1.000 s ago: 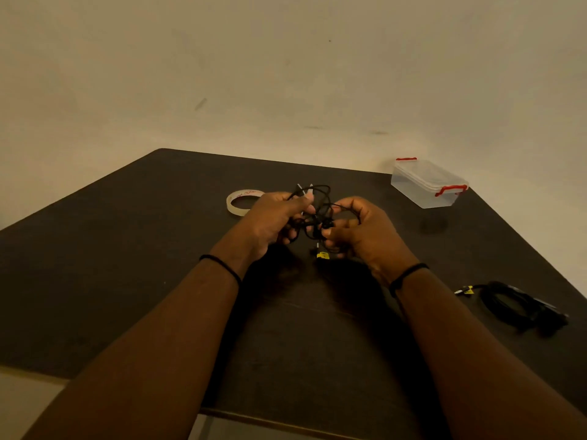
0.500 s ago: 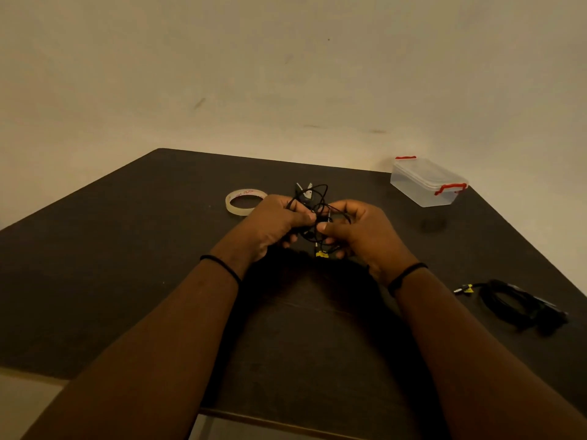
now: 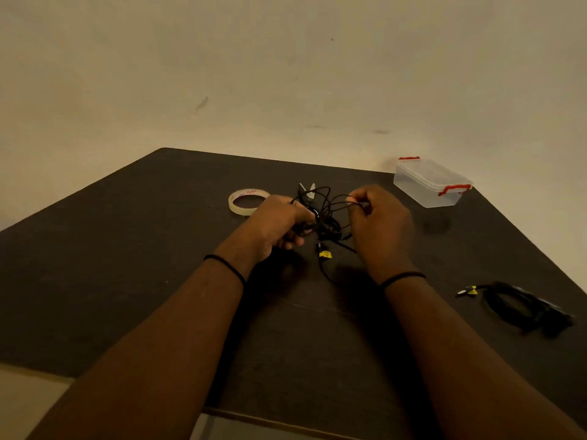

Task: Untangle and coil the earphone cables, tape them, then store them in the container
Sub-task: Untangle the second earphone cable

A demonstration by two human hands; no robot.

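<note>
While both forearms reach forward over the dark table [image 3: 127, 265], the person holds a tangled black earphone cable [image 3: 324, 217] between the two hands, lifted just above the tabletop near its middle. The left hand [image 3: 279, 223] grips one side of the tangle with curled fingers; the right hand [image 3: 378, 220] pinches a loop of the cable between thumb and fingertips, held slightly higher and pulled out to the right. Several loose loops arch between the hands, and a strand carrying a small yellow tag [image 3: 325, 254] hangs below them, trailing toward the person. Each wrist bears a thin black band.

A roll of clear tape [image 3: 247, 201] lies flat on the table just beyond the left hand. A clear plastic container [image 3: 428, 182] with a closed lid and red clips stands near the far right corner of the table, well apart from the hands. A second black cable bundle [image 3: 521, 306], also with a yellow tag at one end, lies near the right edge, beside the right forearm. A plain pale wall fills the background.
</note>
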